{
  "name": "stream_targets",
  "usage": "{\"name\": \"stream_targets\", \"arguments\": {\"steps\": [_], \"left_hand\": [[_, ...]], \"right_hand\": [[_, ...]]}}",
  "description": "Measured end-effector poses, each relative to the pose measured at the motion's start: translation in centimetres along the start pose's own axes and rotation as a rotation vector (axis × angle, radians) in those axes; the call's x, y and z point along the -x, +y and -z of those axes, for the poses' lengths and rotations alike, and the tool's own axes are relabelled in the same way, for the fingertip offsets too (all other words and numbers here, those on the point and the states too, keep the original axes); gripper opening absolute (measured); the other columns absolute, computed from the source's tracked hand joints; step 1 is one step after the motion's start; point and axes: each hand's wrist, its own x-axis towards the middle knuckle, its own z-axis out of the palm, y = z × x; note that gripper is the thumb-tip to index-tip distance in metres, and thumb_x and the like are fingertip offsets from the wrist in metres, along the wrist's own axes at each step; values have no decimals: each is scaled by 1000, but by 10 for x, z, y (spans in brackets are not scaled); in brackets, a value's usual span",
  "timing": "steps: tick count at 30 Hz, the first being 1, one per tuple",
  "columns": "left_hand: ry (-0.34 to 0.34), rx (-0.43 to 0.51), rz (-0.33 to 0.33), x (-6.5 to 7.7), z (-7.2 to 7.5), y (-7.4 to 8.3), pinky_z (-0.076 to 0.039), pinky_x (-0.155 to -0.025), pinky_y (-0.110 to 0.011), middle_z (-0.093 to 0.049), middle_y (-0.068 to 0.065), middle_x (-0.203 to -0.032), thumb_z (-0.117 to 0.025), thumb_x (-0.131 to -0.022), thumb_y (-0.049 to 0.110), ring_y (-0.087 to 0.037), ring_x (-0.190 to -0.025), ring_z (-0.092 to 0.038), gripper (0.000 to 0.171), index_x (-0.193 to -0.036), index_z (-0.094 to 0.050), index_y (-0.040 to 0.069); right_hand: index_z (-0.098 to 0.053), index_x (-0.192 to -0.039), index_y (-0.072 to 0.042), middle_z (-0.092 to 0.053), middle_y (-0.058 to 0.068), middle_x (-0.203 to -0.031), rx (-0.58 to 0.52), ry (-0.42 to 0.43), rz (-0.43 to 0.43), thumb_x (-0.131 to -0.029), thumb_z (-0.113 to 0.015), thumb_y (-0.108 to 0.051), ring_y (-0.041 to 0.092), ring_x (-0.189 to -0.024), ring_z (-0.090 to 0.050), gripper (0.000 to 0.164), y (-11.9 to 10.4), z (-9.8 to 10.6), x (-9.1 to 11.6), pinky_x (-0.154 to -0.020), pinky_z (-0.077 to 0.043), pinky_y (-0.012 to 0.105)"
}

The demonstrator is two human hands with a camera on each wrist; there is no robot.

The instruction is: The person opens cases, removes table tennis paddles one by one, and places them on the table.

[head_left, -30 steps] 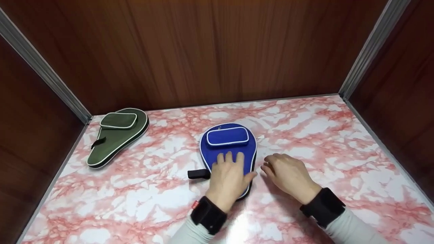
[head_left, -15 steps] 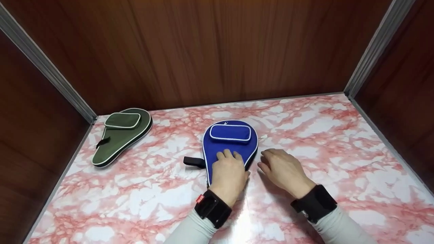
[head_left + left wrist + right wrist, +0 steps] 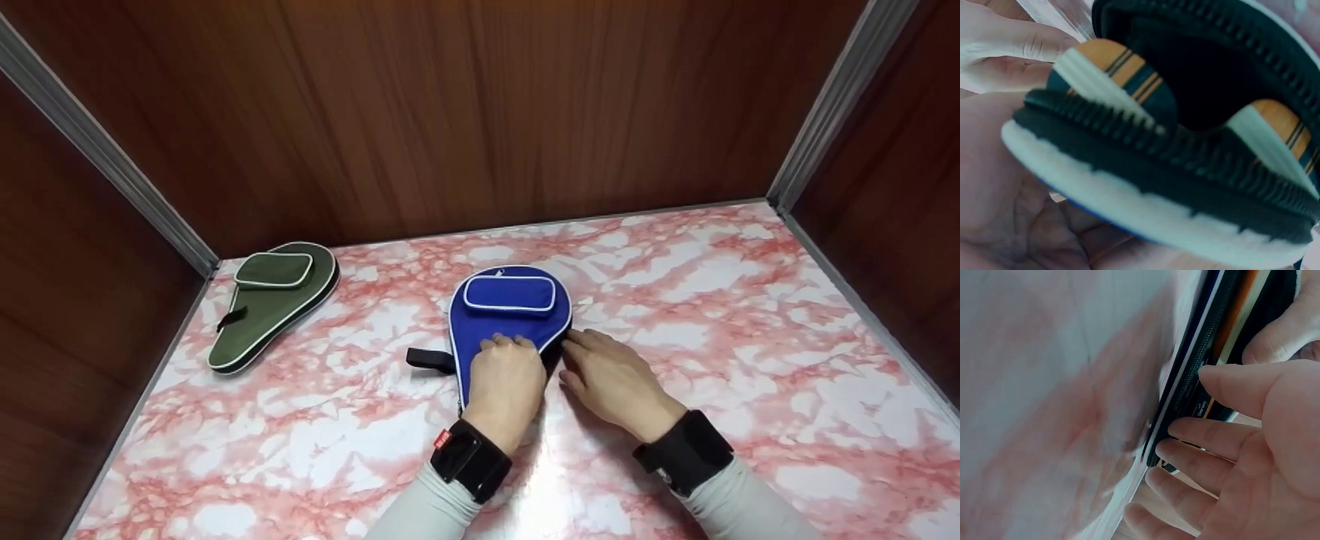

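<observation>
A blue table tennis paddle case [image 3: 480,330] with white piping and a front pocket lies mid-table, narrow end toward me. My left hand [image 3: 506,386] grips that narrow end, fingers curled over the top. In the left wrist view the case's end gapes open along its black zipper [image 3: 1129,135], showing two striped wooden paddle handles [image 3: 1112,79] inside. My right hand [image 3: 615,382] is at the case's right side with its fingers fairly straight. In the right wrist view, its fingertips [image 3: 1176,427] touch the zippered edge, close to the left thumb [image 3: 1280,343].
An olive green paddle case [image 3: 270,315] with a black strap lies at the table's back left. A black loop strap [image 3: 427,358] sticks out left of the blue case. Brown wood-grain panels [image 3: 480,112] with grey metal corner posts enclose the marbled table [image 3: 315,442].
My left fingers have curled from lying flat on the blue case to gripping its narrow end. The case has shifted slightly away from me. My right hand has moved left to its edge.
</observation>
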Motion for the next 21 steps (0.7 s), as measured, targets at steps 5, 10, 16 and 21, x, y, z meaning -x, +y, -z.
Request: {"name": "stream_targets", "arguments": {"steps": [5, 10, 16, 21], "left_hand": [[99, 32, -1, 1, -4, -4, -57, -54, -36, -77, -16, -88, -73, -95, 21, -24, -70, -70, 21, -100, -83, 3], [190, 128, -6, 1, -8, -12, -55, -50, -39, -69, -8, -72, -75, -95, 22, -25, -60, -67, 20, -80, -74, 9], [194, 276, 9, 2, -10, -25, -53, -48, -42, -68, -6, -68, -70, -104, 23, -28, -57, -69, 31, -75, -67, 12], [132, 493, 90, 5, -9, -41, -51, -49, -48, -61, -6, -63, -65, -108, 21, -32, -54, -66, 31, -79, -61, 10]], "right_hand": [[-67, -139, 13, -63, 29, -148, 12, 0, 9, -102, -75, -17, 47, -138, -61, 48, 1, -3, 1, -113, -49, 59], [-66, -139, 14, -64, 30, -147, 11, 4, 13, -101, -75, -15, 46, -137, -61, 48, 2, -5, 1, -113, -49, 58], [-66, -138, 15, -65, 30, -144, 6, 20, 43, -100, -75, -13, 45, -135, -63, 48, 3, -6, 3, -113, -49, 55], [-64, -143, 14, -62, 31, -149, -5, -23, 19, -102, -73, -17, 45, -140, -60, 52, 1, -4, 4, -115, -48, 56]]}}
